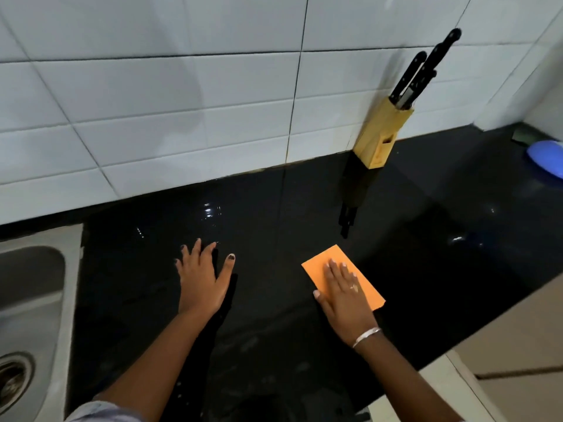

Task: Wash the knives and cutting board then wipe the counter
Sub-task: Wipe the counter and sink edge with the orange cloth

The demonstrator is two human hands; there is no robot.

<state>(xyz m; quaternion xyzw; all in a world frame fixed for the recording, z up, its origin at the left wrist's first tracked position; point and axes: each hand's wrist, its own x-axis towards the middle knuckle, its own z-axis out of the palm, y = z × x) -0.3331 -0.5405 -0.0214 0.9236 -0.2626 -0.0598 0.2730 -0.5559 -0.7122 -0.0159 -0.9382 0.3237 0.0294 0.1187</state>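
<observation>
While the right hand (344,292) lay flat, fingers straight and close together, it pressed an orange cloth (341,271) onto the black counter (426,239). Left hand (202,277) was spread wide, palm down on the counter, holding nothing, well apart from the cloth. Silver bangle (365,336) on the right wrist, ring on one finger. Knives (423,73) sat handles-up in a wooden knife block (380,135) at the back, against the white tiled wall (152,102). Steel sink (30,300) at far left, drain visible. Blue object (547,156) at right edge, too cut off to identify. Counter showed wet glints near the wall.
</observation>
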